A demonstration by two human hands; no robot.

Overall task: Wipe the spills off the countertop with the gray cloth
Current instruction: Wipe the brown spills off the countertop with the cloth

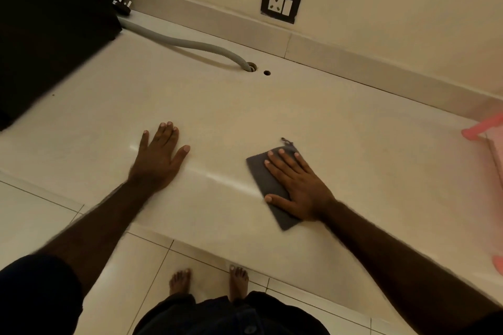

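A folded gray cloth (262,179) lies flat on the pale countertop (272,117), near its front edge. My right hand (296,186) presses down on the cloth with fingers spread, covering its right part. A small loop sticks out at the cloth's far corner. My left hand (159,158) rests palm down on the bare countertop to the left, fingers apart, holding nothing. No spill stands out on the surface; a faint glossy streak runs between the two hands.
A gray corrugated hose (190,45) runs across the back into a hole (251,66), with a smaller hole (267,72) beside it. A black appliance (46,30) stands at the left. A pink rack (487,128) sits at the right edge. Wall sockets (280,4) are behind.
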